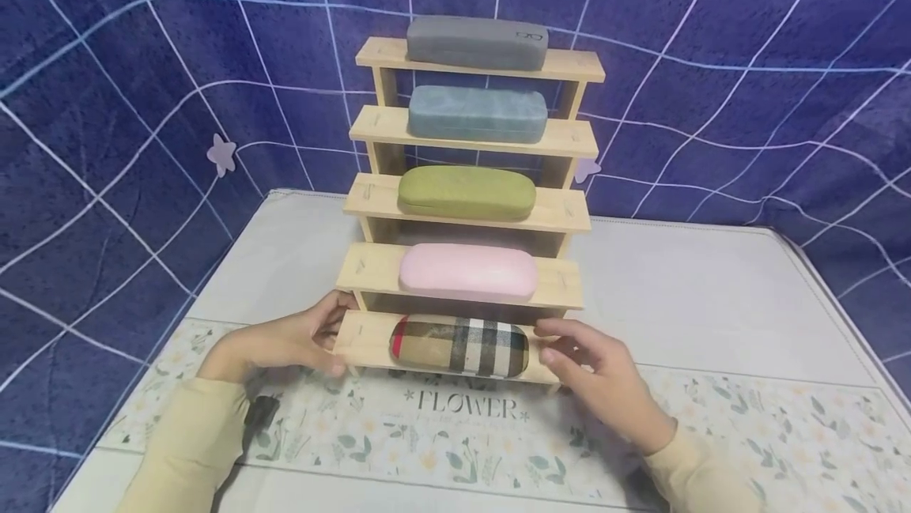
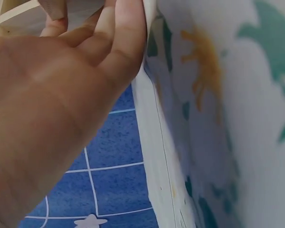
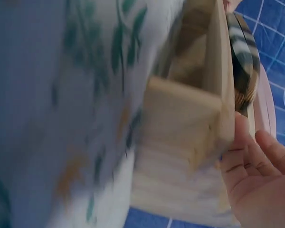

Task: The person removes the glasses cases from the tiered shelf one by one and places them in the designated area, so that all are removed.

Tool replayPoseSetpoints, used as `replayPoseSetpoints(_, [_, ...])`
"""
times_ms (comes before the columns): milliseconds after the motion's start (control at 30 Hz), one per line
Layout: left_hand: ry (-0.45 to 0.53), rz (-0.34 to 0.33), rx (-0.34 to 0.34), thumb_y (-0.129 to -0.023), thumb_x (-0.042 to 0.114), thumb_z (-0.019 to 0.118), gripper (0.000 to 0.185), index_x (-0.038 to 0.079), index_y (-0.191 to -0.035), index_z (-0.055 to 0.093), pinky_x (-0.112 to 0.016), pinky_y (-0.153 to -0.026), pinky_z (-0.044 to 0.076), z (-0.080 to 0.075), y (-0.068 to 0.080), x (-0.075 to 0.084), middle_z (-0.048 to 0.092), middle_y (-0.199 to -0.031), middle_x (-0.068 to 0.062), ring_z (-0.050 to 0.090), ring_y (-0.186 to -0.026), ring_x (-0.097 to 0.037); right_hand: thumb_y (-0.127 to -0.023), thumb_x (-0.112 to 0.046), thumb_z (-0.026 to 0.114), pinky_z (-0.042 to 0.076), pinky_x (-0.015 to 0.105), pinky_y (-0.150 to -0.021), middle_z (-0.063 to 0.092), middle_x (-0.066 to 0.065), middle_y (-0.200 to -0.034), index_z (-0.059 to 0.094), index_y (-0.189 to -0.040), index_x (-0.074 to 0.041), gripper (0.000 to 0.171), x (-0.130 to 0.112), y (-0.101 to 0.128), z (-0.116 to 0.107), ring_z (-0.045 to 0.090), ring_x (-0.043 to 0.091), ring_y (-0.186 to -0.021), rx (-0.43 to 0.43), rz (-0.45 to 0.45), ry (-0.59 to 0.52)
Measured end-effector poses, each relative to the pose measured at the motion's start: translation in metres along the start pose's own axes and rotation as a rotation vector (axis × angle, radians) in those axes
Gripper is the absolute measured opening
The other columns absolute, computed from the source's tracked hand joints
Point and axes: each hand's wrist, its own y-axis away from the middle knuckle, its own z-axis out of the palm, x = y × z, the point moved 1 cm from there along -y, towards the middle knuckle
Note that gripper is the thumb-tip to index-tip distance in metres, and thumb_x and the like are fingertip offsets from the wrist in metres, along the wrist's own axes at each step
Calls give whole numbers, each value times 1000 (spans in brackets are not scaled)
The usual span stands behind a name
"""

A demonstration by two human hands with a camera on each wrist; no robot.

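Note:
A stepped wooden display rack point(image 1: 356, 343) stands on the table, one glasses case on each tier. On the lowest tier lies a plaid case point(image 1: 459, 345); above it come a pink case point(image 1: 467, 270), a green case point(image 1: 466, 192), a blue case point(image 1: 477, 114) and a grey case point(image 1: 477, 43). My left hand point(image 1: 292, 339) grips the rack's lower left end, thumb in front and bent fingers behind. At the lower right end my right hand point(image 1: 601, 375) has its fingers loosely extended, fingertips right at the shelf edge beside the plaid case.
Under the rack is a table point(image 1: 676, 284) with a pale cover. A floral strip point(image 1: 455, 442) printed "FLOWER" runs along its front. Dark blue fabric point(image 1: 712, 23) with a light grid and small stars hangs behind and at both sides.

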Motion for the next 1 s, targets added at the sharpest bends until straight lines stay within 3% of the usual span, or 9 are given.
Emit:
replayPoseSetpoints(167, [18, 44, -7, -79, 7, 82, 87, -2, -142, 22, -36, -102, 47, -6, 1, -3, 43, -142, -25, 55, -122, -38, -92, -10, 73, 59, 32, -70, 68, 8, -124, 59, -139, -4, 49, -4, -5, 6, 68, 17, -91, -42, 83, 4])
replayPoseSetpoints(333, [67, 76, -14, -80, 4, 80, 84, -2, -143, 25, -41, -101, 48, -9, 0, -6, 46, -142, -24, 56, -122, -40, -87, -23, 80, 50, 42, -100, 61, 7, -135, 54, -144, -4, 66, -8, -12, 9, 63, 23, -112, -106, 118, 114])
replayPoseSetpoints(433, [110, 82, -15, -80, 1, 78, 82, -1, -143, 26, -44, -99, 50, -9, -2, -7, 48, -140, -23, 57, -121, -41, -81, -31, 84, 40, 51, -109, 57, 9, -141, 51, -146, -4, 78, -10, -14, 11, 55, 29, -127, -134, 86, 243])
replayPoseSetpoints(600, [143, 88, -7, -80, -3, 76, 80, -3, -141, 26, -44, -97, 51, -9, -2, -11, 51, -137, -22, 58, -118, -40, -78, -41, 85, 46, 53, -103, 58, 10, -136, 49, -148, -3, 87, -13, -18, 18, 56, 31, -124, -182, 42, 400])
replayPoseSetpoints(833, [152, 77, 2, -80, -3, 76, 80, -6, -140, 25, -43, -99, 51, -5, 4, -14, 51, -135, -23, 59, -117, -40, -79, -42, 85, 54, 42, -83, 60, 3, -130, 51, -146, -5, 84, -12, -19, 27, 57, 15, -101, -203, 12, 503])
replayPoseSetpoints(1000, [167, 66, 23, -80, -1, 77, 80, -2, -142, 26, -42, -100, 49, -1, 8, -21, 50, -137, -22, 57, -119, -39, -79, -38, 86, 54, 45, -90, 61, 4, -129, 53, -144, -5, 80, -7, -16, 31, 60, 19, -109, -190, 0, 498])
